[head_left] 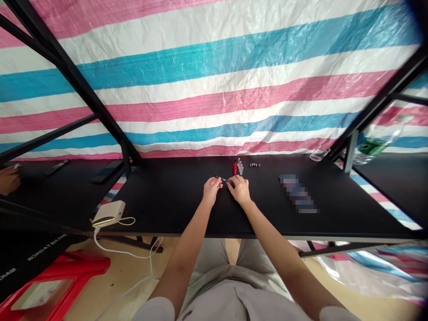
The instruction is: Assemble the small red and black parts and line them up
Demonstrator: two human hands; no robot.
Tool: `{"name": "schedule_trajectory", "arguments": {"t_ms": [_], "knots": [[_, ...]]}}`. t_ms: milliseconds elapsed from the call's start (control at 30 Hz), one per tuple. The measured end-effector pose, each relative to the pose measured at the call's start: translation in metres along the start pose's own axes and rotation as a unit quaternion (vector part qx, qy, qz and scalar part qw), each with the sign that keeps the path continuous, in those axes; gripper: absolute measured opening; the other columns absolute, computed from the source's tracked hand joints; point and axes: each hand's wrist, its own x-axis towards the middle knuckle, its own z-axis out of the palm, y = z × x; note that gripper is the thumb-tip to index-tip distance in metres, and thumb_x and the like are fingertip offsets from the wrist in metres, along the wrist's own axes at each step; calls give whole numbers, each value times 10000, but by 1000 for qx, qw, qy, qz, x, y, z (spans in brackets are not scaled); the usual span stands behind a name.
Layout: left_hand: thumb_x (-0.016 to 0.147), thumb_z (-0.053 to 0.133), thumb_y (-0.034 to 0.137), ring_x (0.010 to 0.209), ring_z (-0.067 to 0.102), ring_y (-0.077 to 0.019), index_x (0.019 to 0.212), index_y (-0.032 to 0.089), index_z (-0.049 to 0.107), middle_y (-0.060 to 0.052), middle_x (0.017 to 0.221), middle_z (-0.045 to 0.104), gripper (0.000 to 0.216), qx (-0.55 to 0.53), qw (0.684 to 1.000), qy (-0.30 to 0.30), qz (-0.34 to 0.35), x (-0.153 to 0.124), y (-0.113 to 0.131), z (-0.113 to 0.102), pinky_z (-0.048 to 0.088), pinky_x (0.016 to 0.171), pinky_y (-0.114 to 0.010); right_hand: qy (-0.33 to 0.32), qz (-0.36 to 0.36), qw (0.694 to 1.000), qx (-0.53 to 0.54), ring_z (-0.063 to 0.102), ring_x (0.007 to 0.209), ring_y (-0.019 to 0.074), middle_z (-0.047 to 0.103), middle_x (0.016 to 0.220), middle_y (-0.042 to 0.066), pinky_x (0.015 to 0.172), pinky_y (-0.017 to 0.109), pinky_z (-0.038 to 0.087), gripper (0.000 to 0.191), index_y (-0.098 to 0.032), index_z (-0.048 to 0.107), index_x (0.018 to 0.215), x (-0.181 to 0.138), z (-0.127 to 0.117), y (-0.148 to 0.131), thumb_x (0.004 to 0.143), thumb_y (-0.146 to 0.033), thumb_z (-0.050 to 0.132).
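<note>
Left hand (211, 188) and right hand (240, 188) pinch one dark piece (223, 179) (over table (167, 209)).

We sit in a makeshift work stall: a striped tarpaulin (214, 89) backs black tables (187, 209) under a black metal frame (83, 93).

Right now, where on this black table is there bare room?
Bare: the tabletop between the white power bank and left hand; also right of the blurred item. Crowded: behind the right hand, at the red tube, clear vials and small dark pieces. Both hands pinch a thin dark part.
</note>
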Motion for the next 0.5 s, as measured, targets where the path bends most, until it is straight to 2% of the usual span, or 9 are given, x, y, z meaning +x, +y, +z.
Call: {"name": "schedule_trajectory", "arguments": {"t_ms": [133,267,367,500], "knots": [[590,735,317,546,532,-56,758,127,537,9,650,577,322,1,1000,2,0,0,1,0,426,577,-207,14,46,997,-58,501,825,174,598,863,44,727,298,253,119,-187,585,845,-1,2,2,813,-252,490],[620,709,341,548,536,-60,765,130,542,3,671,583,306,49,999,8,14,-2,-1,1,446,590,-221,42,136,988,-63,490,804,175,603,823,41,708,294,236,125,-176,573,822,-2,1,11,794,-255,480],[650,681,341,583,563,-85,766,132,562,-16,697,607,268,159,986,-5,50,-4,-5,5,467,611,-239,56,199,978,-42,498,807,182,617,797,32,712,296,234,149,-179,577,817,-1,-2,20,792,-275,467],[684,647,264,635,584,-107,742,145,586,-30,718,635,146,342,932,-27,119,-1,-10,19,469,650,-247,54,232,971,-18,507,812,190,627,776,34,718,299,247,174,-182,589,840,1,-5,30,795,-286,457]]}}
